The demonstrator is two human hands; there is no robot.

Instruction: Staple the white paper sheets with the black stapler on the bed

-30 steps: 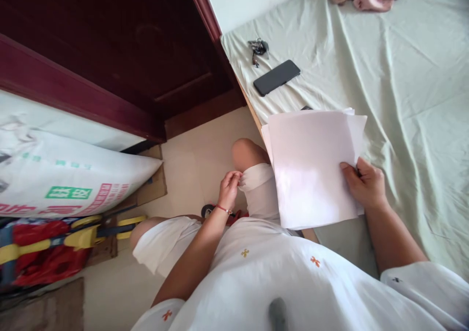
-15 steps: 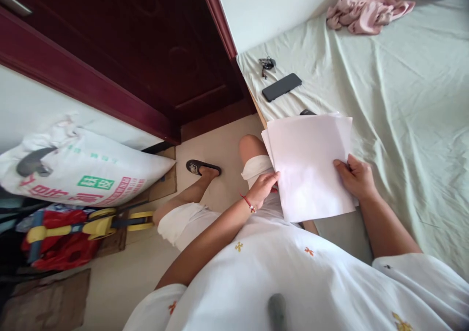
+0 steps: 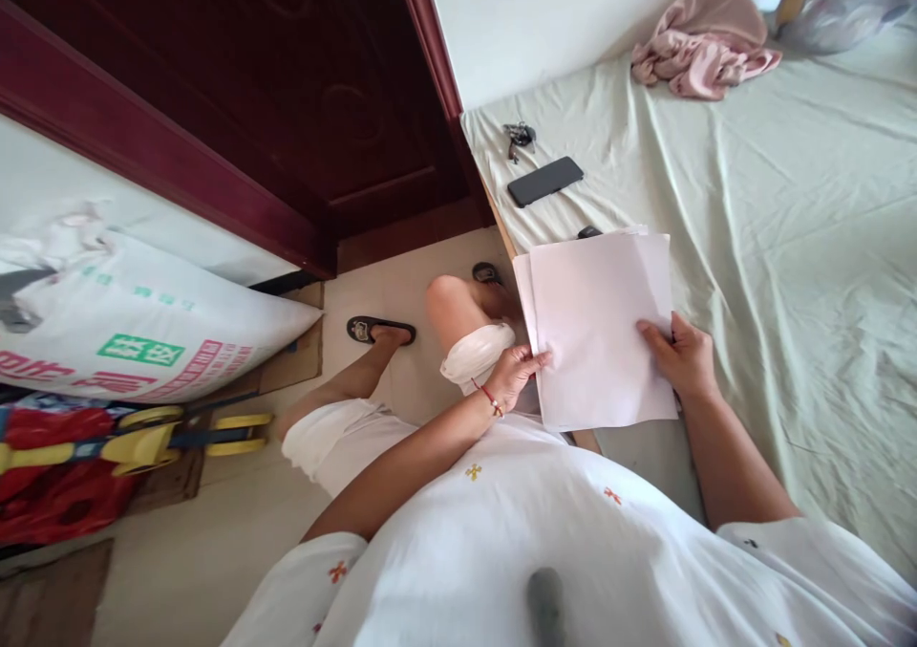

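A small stack of blank white paper sheets [image 3: 602, 332] is held up in front of my body, its sheets slightly fanned at the left and top edges. My left hand [image 3: 517, 377], with a red beaded string on the wrist, pinches the left edge, thumb on top. On the right edge, my right hand [image 3: 680, 355] grips the stack with its thumb on the front and its fingers behind, mostly hidden. A black object [image 3: 588, 232] shows only in part past the paper's top edge.
A black phone [image 3: 545, 182] and keys [image 3: 520, 137] lie on the pale green bed sheet [image 3: 788, 246]. Farther back are pink cloth [image 3: 706, 50] and a clear container [image 3: 838, 7]. At left stand a dark red door [image 3: 287, 83], a printed sack [image 3: 164, 322] and a yellow-and-blue item [image 3: 143, 442].
The paper stack and both hands have shifted slightly left in view. My right leg has swung left, showing its slipper. The camera view has turned a little, revealing more of the clear container.
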